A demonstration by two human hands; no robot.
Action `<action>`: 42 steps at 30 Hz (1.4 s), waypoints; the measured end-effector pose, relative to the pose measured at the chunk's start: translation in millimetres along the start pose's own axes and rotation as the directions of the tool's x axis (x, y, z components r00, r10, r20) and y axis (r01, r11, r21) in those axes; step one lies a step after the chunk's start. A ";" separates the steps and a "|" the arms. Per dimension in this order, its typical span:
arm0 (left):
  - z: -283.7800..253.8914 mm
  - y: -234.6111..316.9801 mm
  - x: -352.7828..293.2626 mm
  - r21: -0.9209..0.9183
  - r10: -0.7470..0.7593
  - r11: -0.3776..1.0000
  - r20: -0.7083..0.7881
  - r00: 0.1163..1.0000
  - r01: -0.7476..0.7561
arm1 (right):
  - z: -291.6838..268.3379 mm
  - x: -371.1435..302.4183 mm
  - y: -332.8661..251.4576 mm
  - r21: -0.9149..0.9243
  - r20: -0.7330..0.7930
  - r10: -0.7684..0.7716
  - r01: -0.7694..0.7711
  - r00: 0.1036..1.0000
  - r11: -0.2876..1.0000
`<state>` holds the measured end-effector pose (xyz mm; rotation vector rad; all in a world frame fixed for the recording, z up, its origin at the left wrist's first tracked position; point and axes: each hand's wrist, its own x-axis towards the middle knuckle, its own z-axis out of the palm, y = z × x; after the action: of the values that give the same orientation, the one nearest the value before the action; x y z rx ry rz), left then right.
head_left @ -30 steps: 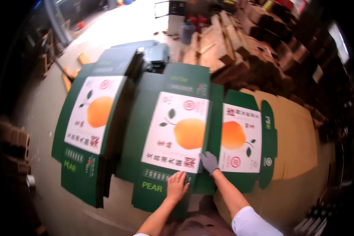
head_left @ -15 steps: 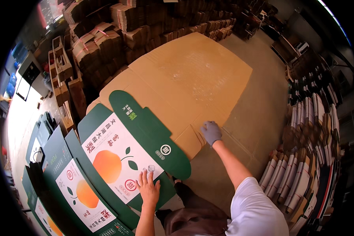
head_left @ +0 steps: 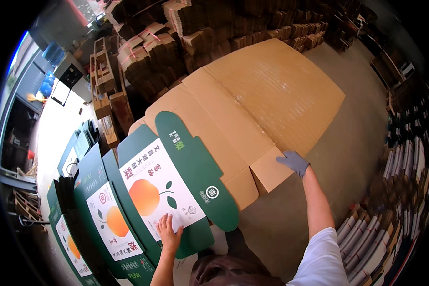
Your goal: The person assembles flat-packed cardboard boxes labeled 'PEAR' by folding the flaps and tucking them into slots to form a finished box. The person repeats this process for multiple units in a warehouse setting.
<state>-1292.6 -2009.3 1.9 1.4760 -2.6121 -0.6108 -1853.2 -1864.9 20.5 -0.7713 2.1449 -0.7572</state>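
My bare left hand [head_left: 169, 232] lies with fingers spread on the lower part of a flat printed carton [head_left: 169, 176]. The carton is green with a white panel showing an orange fruit and leaves. A grey glove covers my right hand [head_left: 296, 164], which pinches the outer edge of a small flap [head_left: 271, 168] on a plain brown cardboard sheet [head_left: 238, 124]. The flap stands slightly off the sheet, with a dark gap beside it. My right thumb is hidden. The carton's rounded green side panel [head_left: 195, 171] overlaps the brown sheet's near side.
More printed green cartons [head_left: 110, 219] lie overlapped at the left. Strapped cardboard stacks [head_left: 150, 47] and a wooden pallet [head_left: 102, 71] stand behind. Bundled flat cartons [head_left: 367, 243] line the right side. A water dispenser [head_left: 74, 76] is at the far left.
The view has swung left, so the scene sits farther right. The small flap now shows raised at my right hand. My left hand stays on the printed carton.
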 end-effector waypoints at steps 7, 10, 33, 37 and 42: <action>9.6 -53.4 -43.9 0.031 -0.317 0.945 -0.157 0.935 0.325 | -32.3 -124.4 -178.2 0.081 -0.117 -0.205 0.215 0.972 0.973; 15.5 -88.1 -60.1 -0.073 -0.393 0.920 -0.179 0.902 0.386 | -62.5 -217.3 -305.2 -0.326 -0.150 -0.310 0.249 0.939 0.912; -133.4 -149.8 -128.7 -0.709 -0.310 -0.698 0.424 0.851 0.099 | 485.4 -303.0 -492.3 -0.464 0.885 0.189 0.843 0.426 0.271; -74.6 -199.8 -150.5 -0.726 -0.316 -0.630 0.564 0.763 0.275 | 483.4 -233.5 -470.8 -0.235 0.924 -0.023 0.613 0.382 0.754; -64.4 -166.9 -171.3 -0.749 -0.407 -0.515 0.642 0.650 0.417 | 450.0 24.7 -400.3 -0.281 0.400 -0.299 0.426 0.866 0.860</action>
<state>-1050.1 -1961.5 19.1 1.4927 -0.1760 -2.0353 -1402.5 -2264.7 37.9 -1.4333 1.8500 -0.3662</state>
